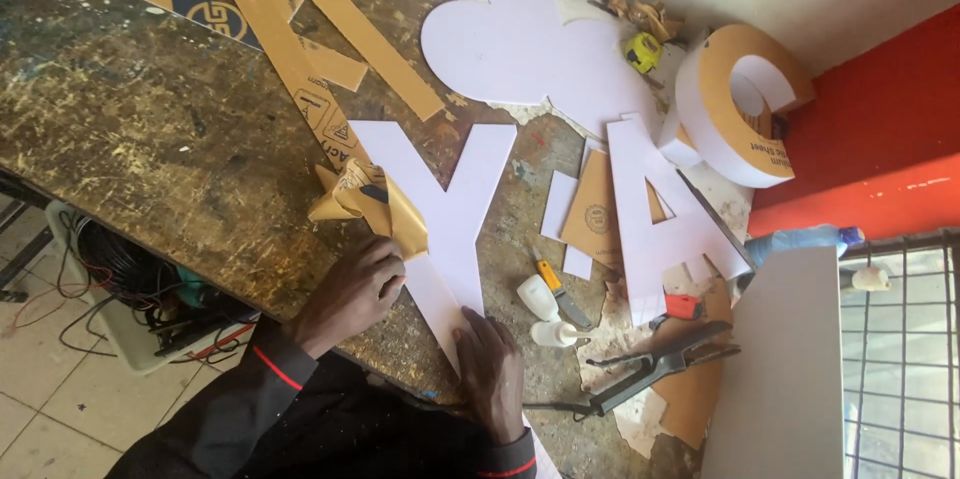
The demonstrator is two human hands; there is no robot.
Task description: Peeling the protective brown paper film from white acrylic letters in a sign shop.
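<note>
A flat white letter Y (452, 207) lies on the worn workbench (170, 129). My left hand (352, 289) grips a crumpled sheet of brown backing paper (368, 201) that is partly peeled off the letter's left arm. My right hand (490, 371) presses flat on the foot of the Y near the bench's front edge. Both sleeves are dark with a red stripe.
A white letter A (655, 224), a thick C-shaped letter (738, 104) and a white heart shape (520, 44) lie further back. Brown paper strips (330, 9), two small white glue bottles (540, 301), a utility knife (560, 294), pliers (660, 364), a yellow tape measure (643, 51). Cables in a bin (130, 284) below left.
</note>
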